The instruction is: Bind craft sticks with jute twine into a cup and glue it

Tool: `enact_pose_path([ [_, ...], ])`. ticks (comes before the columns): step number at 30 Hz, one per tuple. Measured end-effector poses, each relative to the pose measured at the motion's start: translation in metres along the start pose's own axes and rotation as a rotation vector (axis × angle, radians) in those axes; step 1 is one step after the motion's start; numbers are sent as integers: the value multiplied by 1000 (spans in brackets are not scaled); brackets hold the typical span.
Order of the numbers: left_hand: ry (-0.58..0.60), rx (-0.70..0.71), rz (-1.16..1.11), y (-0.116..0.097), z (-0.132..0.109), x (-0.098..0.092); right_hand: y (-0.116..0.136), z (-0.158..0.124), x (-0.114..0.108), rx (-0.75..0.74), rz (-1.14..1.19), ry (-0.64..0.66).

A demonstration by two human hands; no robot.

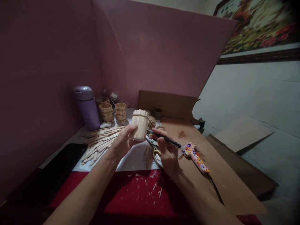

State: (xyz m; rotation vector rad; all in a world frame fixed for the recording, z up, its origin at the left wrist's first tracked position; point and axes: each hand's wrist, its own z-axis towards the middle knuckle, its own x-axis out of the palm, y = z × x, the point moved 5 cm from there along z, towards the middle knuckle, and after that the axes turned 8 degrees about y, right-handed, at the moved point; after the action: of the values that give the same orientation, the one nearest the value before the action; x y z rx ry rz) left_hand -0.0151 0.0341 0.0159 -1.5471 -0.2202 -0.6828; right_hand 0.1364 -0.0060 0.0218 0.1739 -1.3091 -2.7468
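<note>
My left hand holds a small cup made of wooden sticks, with twine wrapped around its upper part. A dark pen-like tool is gripped in my right hand, its tip close to the cup's right side. Scissors with gold-coloured handles lie partly behind my right hand. Left of the cup, many loose wooden sticks are spread on a white sheet. Behind the cup sits a bundle of twine.
Two stick cups stand at the back beside a purple bottle. A black phone lies left. A flower-patterned glue gun with a cord rests on brown board. Wood scraps litter the red cloth.
</note>
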Motion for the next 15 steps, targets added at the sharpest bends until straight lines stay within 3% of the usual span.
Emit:
enact_pose_path([
  [3,18,-23,-60,5,-1,2,1,-5,3,22,-66,28],
  [6,19,-17,-77,8,-2,3,0,-6,4,28,-56,-20],
  [11,124,7,-51,9,-3,13,-1,-5,1,37,31,-96],
  [15,117,-10,-71,10,-5,15,0,-5,1,54,3,-125],
])
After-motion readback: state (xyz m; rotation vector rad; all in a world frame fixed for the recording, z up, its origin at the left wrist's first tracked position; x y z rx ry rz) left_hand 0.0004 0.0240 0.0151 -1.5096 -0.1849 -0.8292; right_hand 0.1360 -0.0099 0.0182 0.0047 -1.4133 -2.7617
